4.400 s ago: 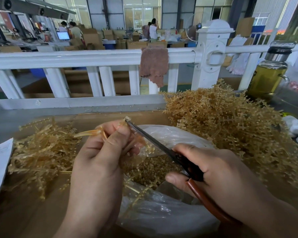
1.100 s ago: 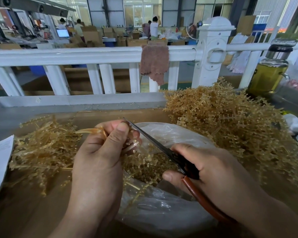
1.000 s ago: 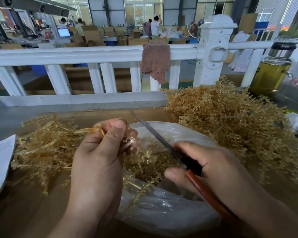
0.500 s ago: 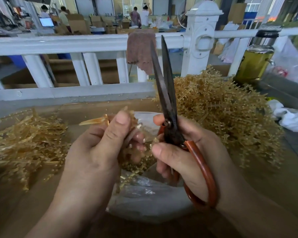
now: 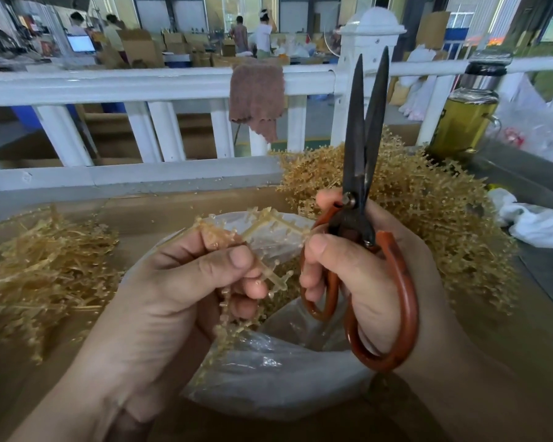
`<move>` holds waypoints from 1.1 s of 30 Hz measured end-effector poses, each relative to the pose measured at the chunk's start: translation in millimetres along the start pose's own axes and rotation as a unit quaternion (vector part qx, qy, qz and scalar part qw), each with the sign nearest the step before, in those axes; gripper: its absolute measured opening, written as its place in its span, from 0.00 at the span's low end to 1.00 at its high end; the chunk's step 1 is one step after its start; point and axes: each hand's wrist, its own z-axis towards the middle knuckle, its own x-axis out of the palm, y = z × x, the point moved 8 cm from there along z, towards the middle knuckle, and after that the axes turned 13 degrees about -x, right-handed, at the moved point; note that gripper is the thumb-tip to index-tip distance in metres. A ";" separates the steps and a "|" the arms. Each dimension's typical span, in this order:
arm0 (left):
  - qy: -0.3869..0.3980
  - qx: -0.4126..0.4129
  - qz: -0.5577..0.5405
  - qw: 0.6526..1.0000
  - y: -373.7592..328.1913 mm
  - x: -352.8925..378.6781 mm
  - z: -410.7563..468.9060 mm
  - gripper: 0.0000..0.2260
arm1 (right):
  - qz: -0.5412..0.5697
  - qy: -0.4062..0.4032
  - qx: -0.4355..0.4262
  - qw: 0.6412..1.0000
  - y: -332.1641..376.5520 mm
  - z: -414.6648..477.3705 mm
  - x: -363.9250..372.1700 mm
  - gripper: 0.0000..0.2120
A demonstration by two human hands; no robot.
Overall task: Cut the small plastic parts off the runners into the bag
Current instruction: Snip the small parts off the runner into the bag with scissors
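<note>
My left hand [image 5: 176,291] pinches an amber plastic runner [image 5: 268,228] with small parts on its branches, held over the clear plastic bag [image 5: 268,374]. Cut parts lie inside the bag. My right hand [image 5: 364,269] grips red-handled scissors [image 5: 358,173], blades pointing straight up and slightly apart. The right thumb and fingertips touch the runner's right end.
A big heap of uncut runners [image 5: 428,205] lies right of the bag. A pile of stripped runners [image 5: 35,269] lies to the left. Behind stand a white railing [image 5: 125,87] with a brown cloth [image 5: 256,97], and a yellow-liquid bottle [image 5: 463,122] at right.
The scissors swung from lying across the bag to pointing straight up. Both hands came together, and the runner now spans between them.
</note>
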 end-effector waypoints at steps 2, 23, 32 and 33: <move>-0.011 -0.022 -0.013 1.000 3.5 -2.0 0.9 0.06 | 0.005 -0.003 0.004 1.000 -1.0 0.0 -0.5 0.17; -0.092 0.102 -0.104 0.985 -25.1 -48.7 1.7 0.03 | -0.335 0.252 0.012 0.908 7.9 2.7 11.6 0.27; -0.092 0.101 -0.122 0.983 -23.2 -61.9 7.2 0.03 | -0.375 0.344 0.046 0.859 1.7 1.8 10.9 0.27; -0.090 0.103 -0.114 0.984 -23.5 -61.2 6.7 0.02 | -0.379 0.355 0.048 0.853 1.0 1.3 11.3 0.26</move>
